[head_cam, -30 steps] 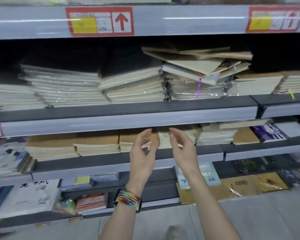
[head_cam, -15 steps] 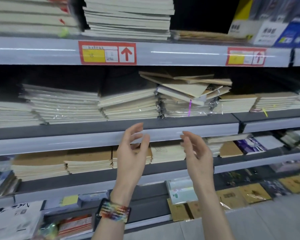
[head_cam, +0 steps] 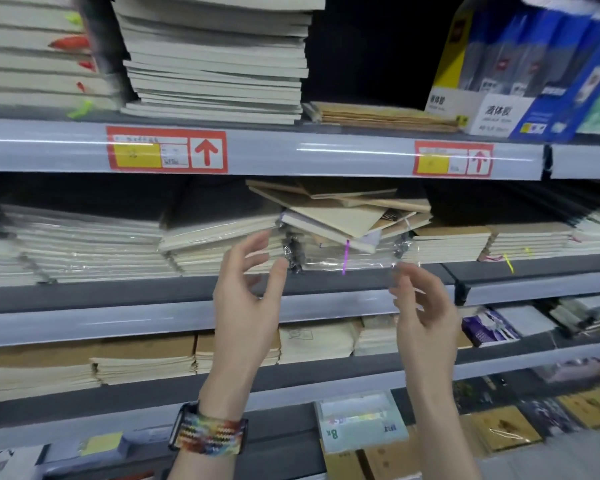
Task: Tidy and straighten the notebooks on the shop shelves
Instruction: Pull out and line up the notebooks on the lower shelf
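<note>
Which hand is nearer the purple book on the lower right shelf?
Right. The right hand hovers just left of the purple book, fingers loosely curled, empty. The left hand is further left, beyond the right hand, also empty.

Both hands raised, left (head_cam: 246,306), right (head_cam: 426,317), fingers loose

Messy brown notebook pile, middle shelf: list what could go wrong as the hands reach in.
1. The brown notebooks lie skewed at odd angles; if the open left hand and right hand squeeze them together, the top ones may slide off the shelf.
2. They sit on a plastic-wrapped stack, and the slick wrap could let the whole pile shift forward.
</note>
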A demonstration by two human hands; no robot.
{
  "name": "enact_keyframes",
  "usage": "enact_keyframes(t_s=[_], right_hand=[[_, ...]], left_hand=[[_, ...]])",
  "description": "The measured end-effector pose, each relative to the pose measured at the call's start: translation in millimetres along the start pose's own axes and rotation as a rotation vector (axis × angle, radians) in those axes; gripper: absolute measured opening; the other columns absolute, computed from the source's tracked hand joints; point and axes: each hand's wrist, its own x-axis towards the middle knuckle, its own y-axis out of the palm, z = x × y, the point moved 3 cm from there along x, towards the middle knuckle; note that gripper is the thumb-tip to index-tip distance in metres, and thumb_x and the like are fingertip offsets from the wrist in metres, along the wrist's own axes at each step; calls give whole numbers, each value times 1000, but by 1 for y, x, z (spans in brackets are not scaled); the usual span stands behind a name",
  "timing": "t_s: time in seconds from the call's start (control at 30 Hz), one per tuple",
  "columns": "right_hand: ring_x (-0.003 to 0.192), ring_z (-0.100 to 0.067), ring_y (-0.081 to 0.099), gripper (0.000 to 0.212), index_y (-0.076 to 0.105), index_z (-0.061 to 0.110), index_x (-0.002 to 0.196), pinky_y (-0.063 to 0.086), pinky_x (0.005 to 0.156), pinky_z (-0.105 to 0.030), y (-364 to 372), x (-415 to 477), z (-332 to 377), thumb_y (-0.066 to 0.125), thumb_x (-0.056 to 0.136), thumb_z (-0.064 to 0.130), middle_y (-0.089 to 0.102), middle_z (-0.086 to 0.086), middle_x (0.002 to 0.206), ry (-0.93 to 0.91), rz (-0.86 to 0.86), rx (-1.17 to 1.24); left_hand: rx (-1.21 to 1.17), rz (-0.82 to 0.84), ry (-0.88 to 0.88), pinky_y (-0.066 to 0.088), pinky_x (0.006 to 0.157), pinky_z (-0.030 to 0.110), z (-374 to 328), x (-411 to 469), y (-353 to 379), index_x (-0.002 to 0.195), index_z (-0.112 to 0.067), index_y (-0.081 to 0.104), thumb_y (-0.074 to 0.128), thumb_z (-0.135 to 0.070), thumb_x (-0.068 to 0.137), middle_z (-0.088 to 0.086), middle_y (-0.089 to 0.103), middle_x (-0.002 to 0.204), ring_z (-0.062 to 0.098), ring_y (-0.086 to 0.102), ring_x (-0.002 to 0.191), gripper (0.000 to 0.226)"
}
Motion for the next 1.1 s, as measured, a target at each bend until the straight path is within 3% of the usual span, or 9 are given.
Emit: enact_keyframes(t_s=[0.17,0.33,0.4,0.57,0.63,0.83,0.93,1.03,1.1], right_hand=[[100,-7,64,16,68,31,111,52,80,-19,-11,30,3,58,100,25,70,12,107,-40,-28,30],[98,-7,65,15,69,27,109,51,76,-13,-16,55,4,58,100,21,71,11,106,-70,-57,49],[98,-6,65,15,70,25,109,52,77,-13,-18,63,5,59,100,21,71,13,105,-74,-56,64],[101,-7,65,16,70,24,110,52,79,-12,-23,82,6,58,99,22,70,14,108,-86,-38,82],[99,-6,64,16,70,24,110,50,77,-11,-27,86,6,59,99,21,70,15,107,-87,-38,87],[99,-9,65,17,70,25,109,52,79,-15,-36,94,4,58,99,17,71,13,107,-83,-24,102],[102,-13,66,17,70,25,109,54,84,-22,-36,93,2,59,99,17,71,12,108,-72,-1,94],[102,-11,66,16,70,26,109,55,86,-29,-35,90,1,60,98,20,72,11,108,-46,25,100],[101,-11,67,15,70,28,109,55,87,-32,-32,86,0,61,98,24,72,11,106,-8,45,111]], left_hand=[[51,-43,64,51,98,42,-11,14,20,128,-33,56,64,-23,96,-16,59,128,8,57,119,34],[69,-65,79,49,77,17,-20,26,39,127,-33,56,63,-26,96,-15,61,118,8,61,106,32],[78,-83,82,48,70,14,-26,31,45,126,-30,56,60,-26,97,-16,63,109,6,61,99,29],[217,-138,28,55,83,37,-35,48,58,99,-35,55,56,-42,98,-15,64,94,2,62,91,7],[297,-160,-9,54,78,44,-38,55,64,92,-26,55,52,-48,97,-9,64,86,12,64,86,23],[493,-227,-113,40,62,34,-38,72,73,86,-15,55,53,-45,95,5,65,79,29,59,79,31],[403,-221,-157,36,57,30,-35,72,74,77,-19,53,59,-32,92,-4,57,67,19,54,67,21],[241,-184,-163,47,67,31,-35,67,73,80,-24,53,61,-27,93,-3,68,82,13,64,77,16],[167,-154,-148,49,61,23,-36,61,69,81,-21,49,61,-25,96,0,68,84,4,64,71,19]])
